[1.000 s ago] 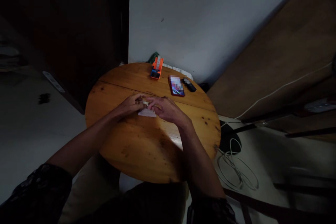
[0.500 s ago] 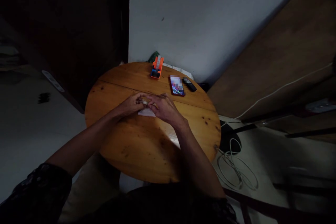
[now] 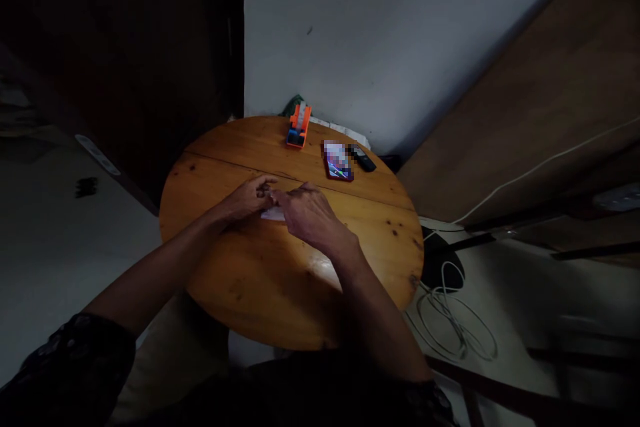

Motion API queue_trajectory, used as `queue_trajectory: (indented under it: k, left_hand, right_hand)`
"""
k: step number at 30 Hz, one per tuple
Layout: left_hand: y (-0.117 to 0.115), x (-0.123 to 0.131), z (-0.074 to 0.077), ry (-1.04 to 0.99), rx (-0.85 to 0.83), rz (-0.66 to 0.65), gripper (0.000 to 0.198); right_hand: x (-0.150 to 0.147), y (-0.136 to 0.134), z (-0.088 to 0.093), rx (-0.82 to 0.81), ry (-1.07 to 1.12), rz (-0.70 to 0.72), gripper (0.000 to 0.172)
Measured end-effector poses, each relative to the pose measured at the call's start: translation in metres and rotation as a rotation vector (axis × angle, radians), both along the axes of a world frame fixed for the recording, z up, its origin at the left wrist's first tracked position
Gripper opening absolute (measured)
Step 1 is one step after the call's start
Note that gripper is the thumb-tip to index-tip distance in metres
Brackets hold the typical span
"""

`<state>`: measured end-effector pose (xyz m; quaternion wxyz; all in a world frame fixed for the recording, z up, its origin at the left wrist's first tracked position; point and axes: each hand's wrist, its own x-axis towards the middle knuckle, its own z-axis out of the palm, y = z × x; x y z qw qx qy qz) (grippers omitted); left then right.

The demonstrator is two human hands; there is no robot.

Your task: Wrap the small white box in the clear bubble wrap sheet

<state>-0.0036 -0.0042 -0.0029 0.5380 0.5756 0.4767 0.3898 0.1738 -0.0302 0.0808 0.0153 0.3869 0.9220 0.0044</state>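
Note:
Over the middle of the round wooden table (image 3: 240,287), my two hands meet. My left hand (image 3: 246,197) has curled fingers, closed around something small and pale that I cannot make out. My right hand (image 3: 310,215) is closed too, its thumb and index finger at the left fingertips; whatever it pinches is hidden. A flat white piece (image 3: 272,214), possibly paper, lies beneath the hands and is partly covered by the right one.
Toward the wall stands an orange and blue tape dispenser (image 3: 299,127). A phone (image 3: 339,161) with a lit screen lies right of it, beside a black remote control (image 3: 363,159). Coiled white cable (image 3: 450,320) rests on the floor at the right.
My right hand has shifted slightly left and turned, with its fingers now more closed. The pale small thing between the hands shows less. My left hand has barely moved.

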Motion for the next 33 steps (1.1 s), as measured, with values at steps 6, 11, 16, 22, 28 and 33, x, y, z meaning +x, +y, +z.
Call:
queue_trajectory:
  k: [6,11,16,22,28,33]
  left_hand:
    - [0.002,0.000,-0.001,0.049,0.040,0.019,0.071]
    - [0.003,-0.002,-0.002,0.057,0.042,0.032,0.073]
    - [0.003,-0.002,-0.002,0.032,0.060,0.015,0.072]
    - [0.001,-0.002,-0.001,-0.003,0.064,-0.002,0.071]
    - [0.002,-0.006,0.004,-0.056,-0.005,0.036,0.071]
    - [0.004,-0.008,0.009,-0.074,-0.049,0.090,0.070]
  right_hand:
    - [0.026,0.020,-0.008,-0.076,0.442,-0.048,0.039]
    - [0.039,0.035,-0.021,-0.081,0.742,-0.054,0.040]
    - [0.028,0.036,-0.032,-0.182,0.661,0.038,0.050]
    - [0.005,0.017,-0.018,-0.032,0.244,0.001,0.046]
    - [0.014,0.024,-0.023,-0.133,0.478,-0.029,0.046]
    - [0.036,0.040,-0.032,-0.216,0.783,-0.114,0.038]
